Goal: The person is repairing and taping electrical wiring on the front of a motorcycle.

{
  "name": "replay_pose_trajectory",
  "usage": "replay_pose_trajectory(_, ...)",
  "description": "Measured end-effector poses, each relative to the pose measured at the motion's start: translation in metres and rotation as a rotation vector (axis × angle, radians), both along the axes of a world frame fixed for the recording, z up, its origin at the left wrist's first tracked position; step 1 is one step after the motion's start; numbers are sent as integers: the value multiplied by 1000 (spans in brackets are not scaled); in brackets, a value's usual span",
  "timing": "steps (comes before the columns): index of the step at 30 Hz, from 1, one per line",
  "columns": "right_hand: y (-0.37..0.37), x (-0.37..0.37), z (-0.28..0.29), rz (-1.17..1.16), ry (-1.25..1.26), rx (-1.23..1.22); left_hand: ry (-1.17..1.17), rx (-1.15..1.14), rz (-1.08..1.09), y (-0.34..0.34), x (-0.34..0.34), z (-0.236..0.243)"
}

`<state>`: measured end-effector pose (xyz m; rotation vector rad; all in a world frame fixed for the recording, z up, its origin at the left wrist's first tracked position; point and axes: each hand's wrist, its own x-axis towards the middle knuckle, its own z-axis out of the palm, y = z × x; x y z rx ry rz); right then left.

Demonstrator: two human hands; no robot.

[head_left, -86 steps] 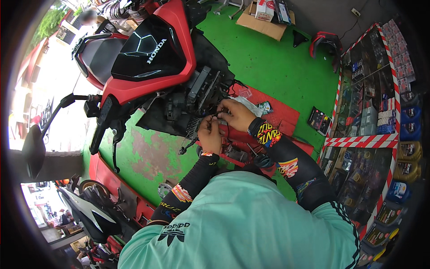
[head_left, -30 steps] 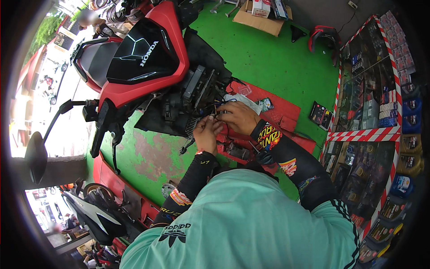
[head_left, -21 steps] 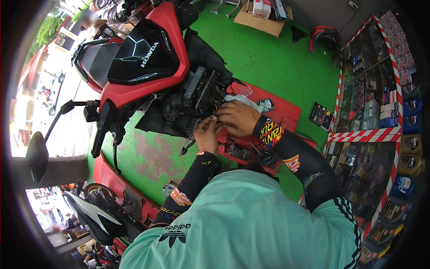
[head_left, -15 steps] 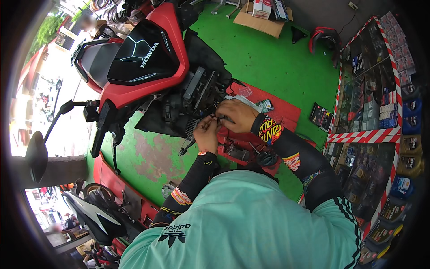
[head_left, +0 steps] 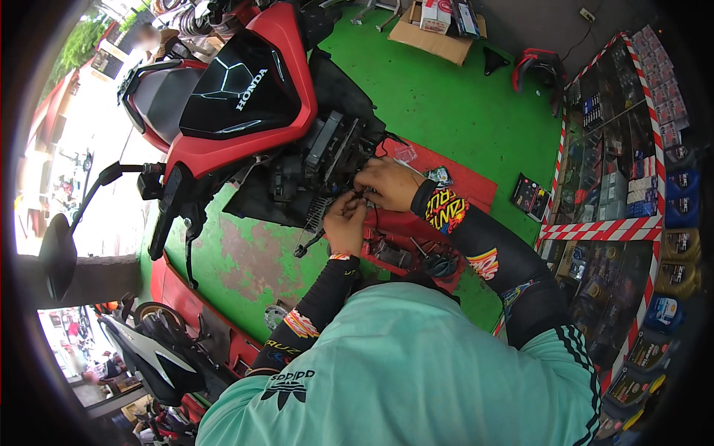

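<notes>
A red and black motorbike (head_left: pixel 238 104) stands on the green floor with its front panels off, so the black inner parts and wiring (head_left: pixel 327 160) show. My left hand (head_left: pixel 345 221) and my right hand (head_left: pixel 385 183) meet at those exposed parts, fingers pinched together on a small piece or wire between them. What exactly they pinch is too small to tell. Both forearms wear black sleeves with coloured prints. My teal shirt fills the lower part of the view.
A red mat (head_left: pixel 454 186) with small parts and tools lies under my arms. A glass display case (head_left: pixel 625 163) with red-white striped edges stands at the right. A cardboard box (head_left: pixel 435 26) sits at the back. Another motorbike (head_left: pixel 156 357) is parked at the lower left.
Both hands have stayed at the same spot on the bike's exposed parts, with only small finger movements. The view has shifted slightly.
</notes>
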<state>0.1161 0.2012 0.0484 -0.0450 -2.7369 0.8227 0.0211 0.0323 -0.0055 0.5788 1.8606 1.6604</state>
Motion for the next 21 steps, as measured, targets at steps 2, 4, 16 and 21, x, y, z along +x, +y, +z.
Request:
replay_pose_trajectory(2,0,-1,0,0,9,14,1,-6,-21,-1,-3,-6)
replay_pose_trajectory(4,-1,-1,-4,-2,18,28,31,-20,-20,-1,-4,-8)
replay_pose_trajectory(16,-15,-3,-18,-87,138,117,-2,6,53,3,-2,-4)
replay_pose_trajectory(21,-23,0,-17,-181,165,168,79,-54,87,2,-1,1)
